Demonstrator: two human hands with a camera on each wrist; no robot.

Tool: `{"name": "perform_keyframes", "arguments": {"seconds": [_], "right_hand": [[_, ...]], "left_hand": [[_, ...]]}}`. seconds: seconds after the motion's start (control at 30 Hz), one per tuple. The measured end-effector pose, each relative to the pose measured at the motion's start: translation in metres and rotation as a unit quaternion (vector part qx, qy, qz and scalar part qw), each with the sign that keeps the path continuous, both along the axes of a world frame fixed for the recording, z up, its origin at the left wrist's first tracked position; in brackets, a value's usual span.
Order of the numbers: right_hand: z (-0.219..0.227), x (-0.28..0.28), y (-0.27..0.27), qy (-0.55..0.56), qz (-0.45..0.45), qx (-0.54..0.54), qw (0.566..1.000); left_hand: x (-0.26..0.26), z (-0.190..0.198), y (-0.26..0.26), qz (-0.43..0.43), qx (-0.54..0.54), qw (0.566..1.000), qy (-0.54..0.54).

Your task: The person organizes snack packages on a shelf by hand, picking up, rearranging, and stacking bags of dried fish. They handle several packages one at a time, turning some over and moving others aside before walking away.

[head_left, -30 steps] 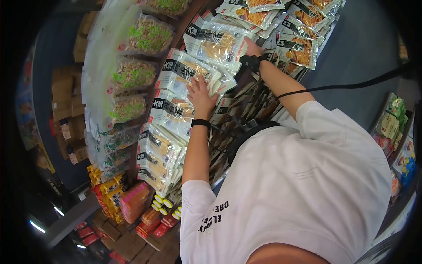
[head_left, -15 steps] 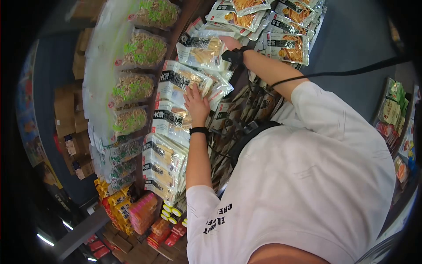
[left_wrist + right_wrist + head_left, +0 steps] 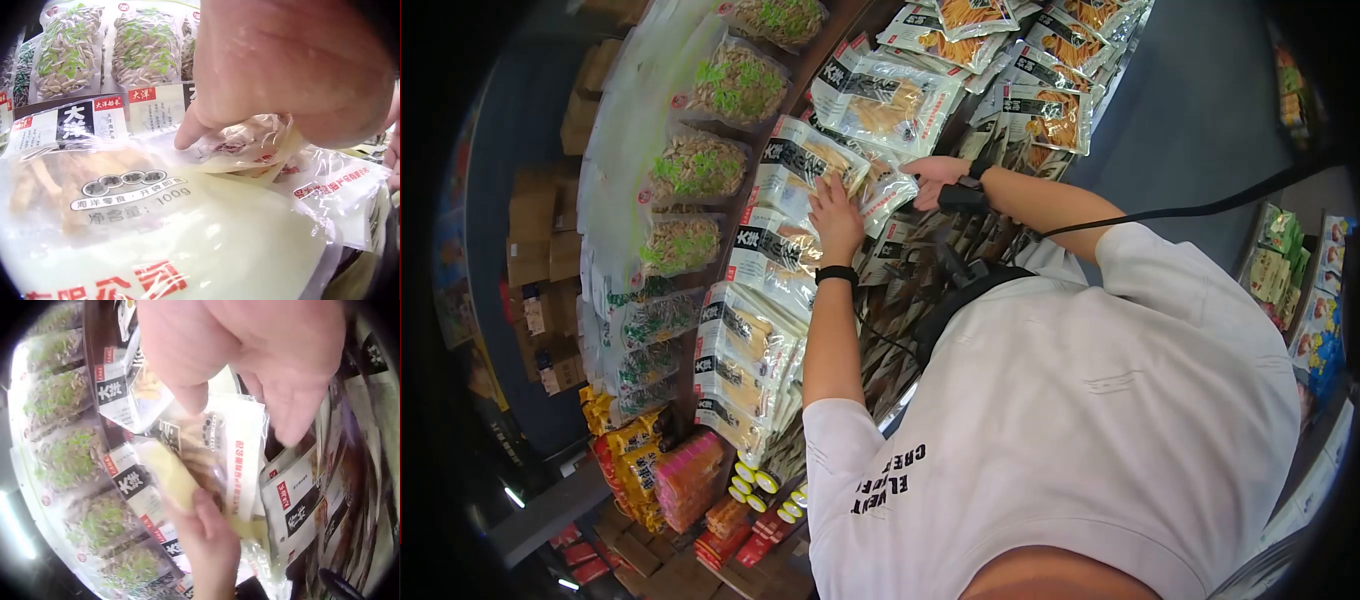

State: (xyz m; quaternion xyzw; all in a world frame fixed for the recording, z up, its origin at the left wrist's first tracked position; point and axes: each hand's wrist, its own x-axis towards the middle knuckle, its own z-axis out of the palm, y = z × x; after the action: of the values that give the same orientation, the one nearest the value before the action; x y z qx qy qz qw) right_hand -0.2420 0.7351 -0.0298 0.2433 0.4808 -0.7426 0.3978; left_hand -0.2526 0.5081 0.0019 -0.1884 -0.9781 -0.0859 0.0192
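Note:
My left hand [image 3: 837,222] presses its spread fingers on a clear-and-white dried-snack packet [image 3: 812,158], whose lower edge bends up around the hand in the right wrist view. The left wrist view shows one fingertip on the film, close to a packet printed 100g [image 3: 134,187]. Further right, my right hand [image 3: 943,180] is at the edge of another such packet [image 3: 888,190]. Its thumb and fingers stand apart over that packet [image 3: 240,450] in the right wrist view. Above them lies a further snack packet [image 3: 890,100], untouched.
Bags with green printing [image 3: 685,160] line the left side. Packets with orange contents [image 3: 1055,115] are stacked at the upper right. Dark packets [image 3: 900,290] stand in rows beside my body. A black cable [image 3: 1200,210] runs from the right wrist.
My right hand has come down and back from the upper snack packet, which it was holding, to the edge of a lower one. My left hand stays on its packet.

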Motion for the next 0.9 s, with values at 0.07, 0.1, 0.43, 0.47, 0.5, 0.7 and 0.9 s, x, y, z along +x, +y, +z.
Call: {"name": "perform_keyframes", "arguments": {"seconds": [0.07,0.1,0.43,0.47,0.5,0.7,0.9], "right_hand": [[-0.040,-0.018,-0.015,-0.127,-0.022,-0.053,0.990],[-0.040,-0.018,-0.017,-0.125,-0.020,-0.050,0.991],[0.078,-0.054,-0.021,0.610,0.152,0.183,0.756],[0.079,-0.065,-0.011,0.610,0.153,0.184,0.755],[0.087,-0.073,0.005,0.720,0.172,0.224,0.634],[0.117,-0.094,0.063,0.290,0.068,-0.186,0.936],[0.149,-0.081,0.134,0.375,-0.017,-0.199,0.905]], "left_hand": [[-0.001,0.000,-0.005,-0.009,0.026,1.000,-0.001],[-0.003,0.001,-0.007,-0.007,0.028,1.000,0.001],[-0.012,0.005,-0.024,-0.061,0.178,0.982,0.017],[-0.014,0.005,-0.025,-0.085,0.222,0.971,0.031],[-0.015,0.005,-0.026,-0.084,0.224,0.970,0.032],[-0.010,-0.003,-0.020,-0.056,0.160,0.985,0.028],[-0.001,0.008,0.007,0.022,0.074,0.996,0.034]]}}
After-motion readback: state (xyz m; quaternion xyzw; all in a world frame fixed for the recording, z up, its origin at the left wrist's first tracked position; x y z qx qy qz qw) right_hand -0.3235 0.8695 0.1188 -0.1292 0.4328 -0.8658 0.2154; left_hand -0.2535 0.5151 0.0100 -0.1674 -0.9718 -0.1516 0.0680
